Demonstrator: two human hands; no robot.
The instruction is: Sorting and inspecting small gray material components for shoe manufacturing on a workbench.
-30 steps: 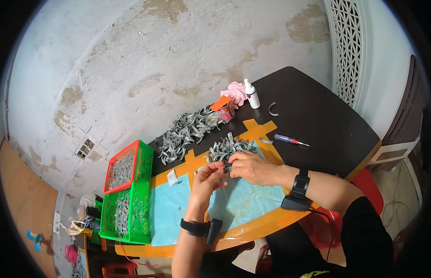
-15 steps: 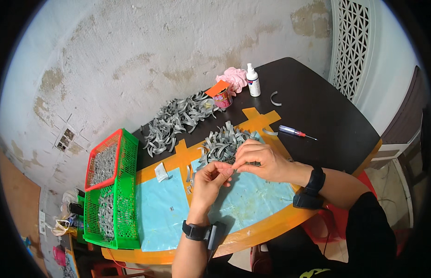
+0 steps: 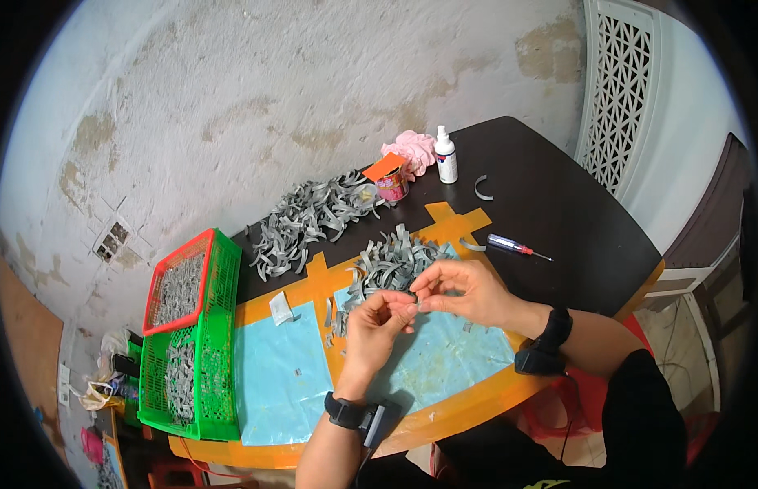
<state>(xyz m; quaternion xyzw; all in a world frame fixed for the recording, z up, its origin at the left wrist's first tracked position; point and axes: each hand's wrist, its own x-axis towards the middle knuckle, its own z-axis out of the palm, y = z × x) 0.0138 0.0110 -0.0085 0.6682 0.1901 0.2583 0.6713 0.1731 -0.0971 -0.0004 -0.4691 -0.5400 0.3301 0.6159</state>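
The left hand (image 3: 377,319) and right hand (image 3: 462,287) are meeting over the blue mat (image 3: 444,359), just in front of the near pile of grey strips (image 3: 391,265). Both hands are pinching one small grey strip (image 3: 413,307) between closed fingertips. A screwdriver (image 3: 516,246) is lying right of that pile on the counter (image 3: 574,220).

2 baskets (image 3: 201,342); 1 bottle (image 3: 446,155); 1 screwdriver (image 3: 513,245)

Head view, looking steeply down from above.
Fisheye lens takes in the table (image 3: 558,204), close below, and the wall behind it.
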